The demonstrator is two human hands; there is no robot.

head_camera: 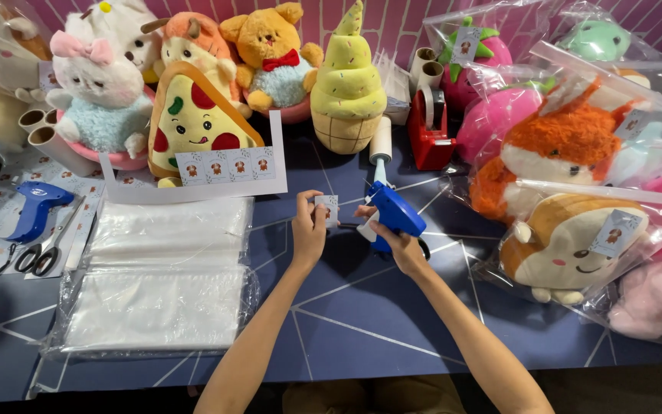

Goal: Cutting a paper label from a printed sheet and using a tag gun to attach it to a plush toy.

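Observation:
My left hand [309, 227] pinches a small white paper tag [329, 208] with a printed picture, held above the dark table. My right hand [401, 244] grips a blue tagging gun [392, 213], its tip pointing left toward the tag. The two hands are close together at the table's middle. A white strip of several more tags [224, 165] lies just beyond, in front of a pizza-slice plush [193, 119].
Clear plastic bags [164, 272] are stacked at the left. A second blue tagging gun [34, 205] and scissors [44, 249] lie far left. Plush toys line the back; bagged plush toys [568, 192] pile at the right. A lint roller [380, 144] and red tape dispenser [429, 130] stand behind.

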